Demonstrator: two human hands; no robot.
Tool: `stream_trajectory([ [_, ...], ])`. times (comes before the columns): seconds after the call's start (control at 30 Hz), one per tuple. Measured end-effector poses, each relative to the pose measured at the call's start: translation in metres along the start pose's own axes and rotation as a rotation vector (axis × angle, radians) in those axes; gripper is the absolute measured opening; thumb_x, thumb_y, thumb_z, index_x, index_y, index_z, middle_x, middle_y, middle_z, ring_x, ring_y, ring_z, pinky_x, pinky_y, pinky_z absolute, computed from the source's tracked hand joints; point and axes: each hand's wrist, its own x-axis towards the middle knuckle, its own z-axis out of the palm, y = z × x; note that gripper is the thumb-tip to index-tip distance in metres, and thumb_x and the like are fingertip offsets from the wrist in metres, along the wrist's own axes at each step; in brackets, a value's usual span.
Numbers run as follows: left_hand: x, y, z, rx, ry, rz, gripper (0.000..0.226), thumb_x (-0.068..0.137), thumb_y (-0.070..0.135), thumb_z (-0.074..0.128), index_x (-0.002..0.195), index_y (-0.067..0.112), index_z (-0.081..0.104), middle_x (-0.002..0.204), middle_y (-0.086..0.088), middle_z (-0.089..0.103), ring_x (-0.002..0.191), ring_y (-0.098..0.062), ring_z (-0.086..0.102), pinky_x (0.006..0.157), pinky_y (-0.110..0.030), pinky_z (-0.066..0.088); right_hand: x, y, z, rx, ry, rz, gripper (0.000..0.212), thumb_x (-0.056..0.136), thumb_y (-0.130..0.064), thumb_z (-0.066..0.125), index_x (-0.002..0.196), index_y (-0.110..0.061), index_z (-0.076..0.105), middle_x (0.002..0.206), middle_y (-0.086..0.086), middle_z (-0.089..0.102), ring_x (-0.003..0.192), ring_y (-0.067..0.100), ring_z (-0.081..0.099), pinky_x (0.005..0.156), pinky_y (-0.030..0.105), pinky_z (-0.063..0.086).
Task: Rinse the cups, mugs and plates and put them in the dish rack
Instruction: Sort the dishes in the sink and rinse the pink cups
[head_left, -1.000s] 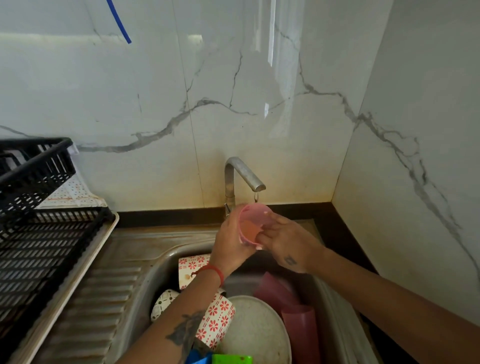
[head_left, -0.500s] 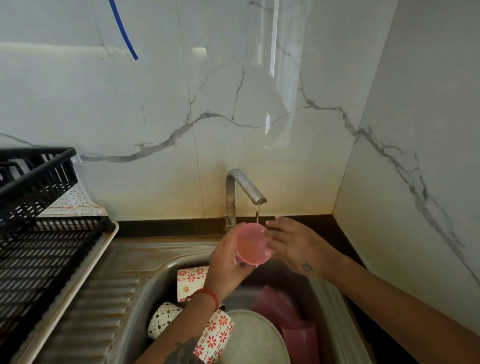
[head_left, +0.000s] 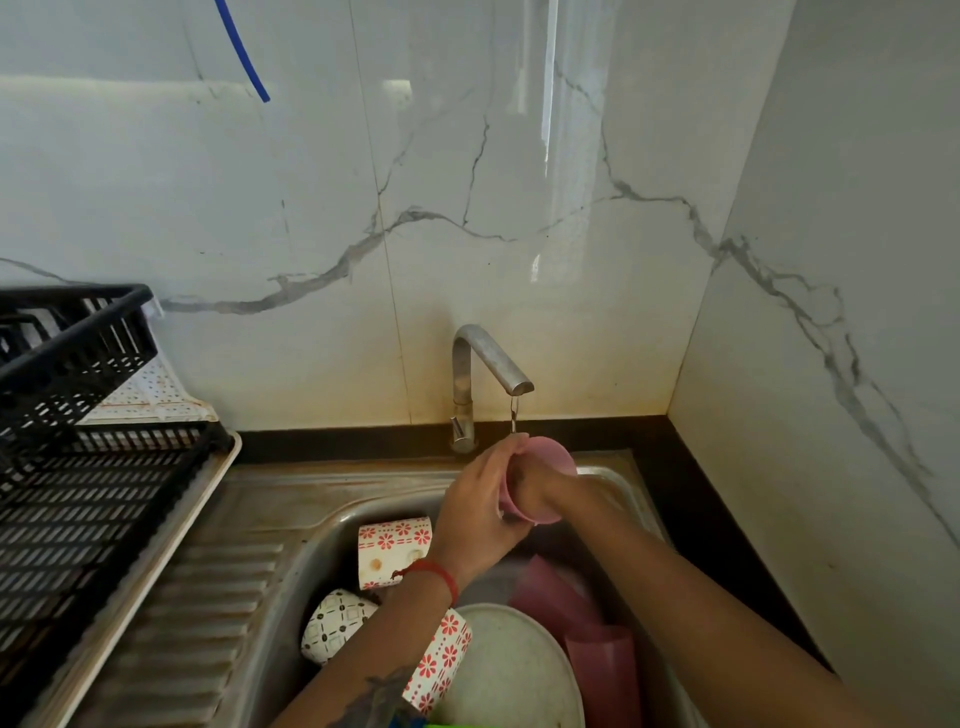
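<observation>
My left hand (head_left: 478, 512) grips a pink cup (head_left: 557, 458) from its left side, just under the tap's spout (head_left: 511, 382). A thin stream of water (head_left: 513, 415) falls onto the cup's rim. My right hand (head_left: 545, 488) reaches into the cup's mouth, and its fingers are hidden inside. Below in the sink (head_left: 322, 540) lie two red-flower mugs (head_left: 392, 551) (head_left: 441, 660), a black-patterned mug (head_left: 332, 623), a pale plate (head_left: 514, 670) and two more pink cups (head_left: 602, 670) (head_left: 550, 587). The black dish rack (head_left: 78, 493) stands at the left.
A ribbed steel drainboard (head_left: 208, 597) lies between rack and sink. The rack sits on a cream tray (head_left: 228, 457). Marble walls close the back and right. A dark counter strip (head_left: 691, 509) runs beside the sink's right edge.
My right hand, spread beside the cup half a second ago, has gone into its mouth. The cup has turned in my left hand so its opening faces me less.
</observation>
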Motion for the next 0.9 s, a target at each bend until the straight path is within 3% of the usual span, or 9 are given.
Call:
stream_trajectory([
  [0.17,-0.004,-0.002,-0.001,0.036,0.025,0.013,0.088,0.067,0.027,0.086,0.141,0.030,0.038,0.138,0.002,0.052,0.123,-0.014,0.050,0.095,-0.020,0.044,-0.007,-0.003,0.011,0.090,0.052,-0.073,0.036,0.100,-0.009,0.043,0.135,-0.005,0.042,0.134,0.017,0.050,0.125,0.029,0.047,0.105,0.033,0.036],
  [0.33,-0.004,-0.006,-0.004,0.095,-0.038,0.011,0.085,0.070,0.029,0.083,0.142,0.029,0.037,0.139,0.004,0.050,0.125,-0.015,0.048,0.098,-0.022,0.042,-0.015,0.002,0.006,-0.051,0.081,-0.147,0.029,0.096,-0.009,0.049,0.124,-0.004,0.056,0.122,0.015,0.059,0.115,0.026,0.055,0.099,0.030,0.038],
  [0.4,-0.004,-0.003,-0.001,0.103,-0.072,0.004,0.087,0.070,0.029,0.083,0.143,0.032,0.034,0.141,0.007,0.048,0.127,-0.014,0.046,0.099,-0.023,0.041,-0.018,0.003,0.005,-0.101,0.014,-0.065,0.024,0.095,-0.012,0.051,0.117,-0.006,0.060,0.115,0.010,0.063,0.110,0.023,0.058,0.098,0.033,0.041],
  [0.53,-0.005,0.001,0.006,0.064,-0.082,-0.004,0.089,0.069,0.033,0.084,0.143,0.032,0.033,0.140,0.009,0.049,0.127,-0.011,0.045,0.101,-0.023,0.041,-0.008,0.005,0.009,0.163,0.140,0.120,0.034,0.094,-0.009,0.050,0.127,0.000,0.053,0.127,0.019,0.056,0.119,0.034,0.053,0.097,0.038,0.041],
  [0.6,-0.006,-0.001,0.007,0.076,-0.102,0.016,0.089,0.070,0.034,0.083,0.143,0.034,0.033,0.141,0.009,0.048,0.127,-0.011,0.046,0.100,-0.021,0.042,-0.009,0.008,0.015,0.305,0.081,0.142,0.041,0.096,-0.008,0.049,0.136,0.001,0.043,0.136,0.020,0.049,0.127,0.033,0.046,0.105,0.036,0.034],
  [0.67,-0.006,-0.003,0.007,0.081,-0.089,0.013,0.088,0.070,0.031,0.083,0.143,0.033,0.033,0.141,0.008,0.048,0.127,-0.012,0.046,0.099,-0.022,0.043,-0.016,0.003,0.017,0.552,-0.023,0.063,0.033,0.098,-0.009,0.046,0.129,-0.001,0.049,0.127,0.020,0.054,0.121,0.030,0.051,0.108,0.038,0.037],
  [0.77,-0.004,-0.007,0.003,0.061,-0.060,-0.020,0.087,0.071,0.028,0.082,0.143,0.031,0.035,0.140,0.007,0.049,0.125,-0.012,0.047,0.097,-0.019,0.043,-0.016,-0.002,0.016,1.175,0.014,0.151,0.022,0.098,-0.010,0.043,0.111,-0.004,0.059,0.098,0.013,0.064,0.098,0.022,0.063,0.090,0.035,0.053],
  [0.83,-0.002,-0.010,0.000,0.043,-0.073,-0.024,0.086,0.071,0.029,0.082,0.143,0.031,0.035,0.140,0.007,0.049,0.125,-0.010,0.047,0.096,-0.012,0.037,-0.019,-0.001,0.025,1.078,0.113,0.205,0.025,0.097,-0.012,0.044,0.115,-0.002,0.058,0.092,0.010,0.062,0.095,0.020,0.060,0.080,0.020,0.049],
  [0.9,-0.001,-0.013,-0.002,0.048,-0.092,-0.007,0.086,0.072,0.028,0.080,0.143,0.033,0.032,0.142,0.006,0.048,0.125,-0.008,0.045,0.095,-0.003,0.029,-0.031,0.009,0.038,0.829,0.269,-0.040,0.029,0.100,-0.014,0.042,0.122,-0.001,0.055,0.108,0.013,0.062,0.108,0.027,0.056,0.084,0.013,0.042],
])
